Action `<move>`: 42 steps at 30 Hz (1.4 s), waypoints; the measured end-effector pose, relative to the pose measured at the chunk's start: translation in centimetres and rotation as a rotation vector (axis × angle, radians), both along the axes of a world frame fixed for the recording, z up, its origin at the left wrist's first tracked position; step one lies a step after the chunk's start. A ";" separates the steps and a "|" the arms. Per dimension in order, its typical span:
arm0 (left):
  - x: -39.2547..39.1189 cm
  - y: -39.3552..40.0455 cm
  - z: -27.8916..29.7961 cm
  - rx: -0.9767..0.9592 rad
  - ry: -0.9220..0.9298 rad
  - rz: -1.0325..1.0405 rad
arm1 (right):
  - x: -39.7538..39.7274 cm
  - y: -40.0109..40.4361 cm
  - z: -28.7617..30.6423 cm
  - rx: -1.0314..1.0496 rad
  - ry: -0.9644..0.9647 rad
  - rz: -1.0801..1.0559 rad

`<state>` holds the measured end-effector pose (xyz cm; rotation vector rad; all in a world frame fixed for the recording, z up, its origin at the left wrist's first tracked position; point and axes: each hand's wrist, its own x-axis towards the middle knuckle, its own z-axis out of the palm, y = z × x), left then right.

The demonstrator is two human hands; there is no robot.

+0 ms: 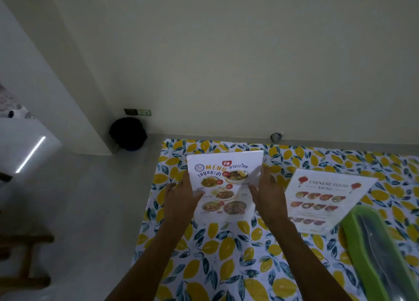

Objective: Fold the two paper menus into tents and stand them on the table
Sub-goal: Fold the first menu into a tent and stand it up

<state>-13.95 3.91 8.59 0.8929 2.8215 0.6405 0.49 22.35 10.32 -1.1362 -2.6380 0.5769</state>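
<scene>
A white Thai food menu [223, 182] with dish photos and an orange "MENU" heading is held just above the table near its far left corner. My left hand [180, 199] grips its left edge and my right hand [268, 191] grips its right edge. The sheet looks unfolded, its far edge lifted. A second sheet, the Chinese food menu [326, 201], lies flat and untouched on the table to the right of my right hand.
The table [226, 250] wears a lemon-and-leaf patterned cloth. A green lidded container [371, 248] sits at the right, overlapping the Chinese menu's near corner. A black bin [128, 132] stands on the floor by the wall, and a wooden stool [25, 260] is at the left.
</scene>
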 end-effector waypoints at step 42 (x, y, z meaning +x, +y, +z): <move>-23.6 6.4 2.0 -0.031 0.016 0.045 | -22.9 9.5 0.2 -0.001 -0.092 0.312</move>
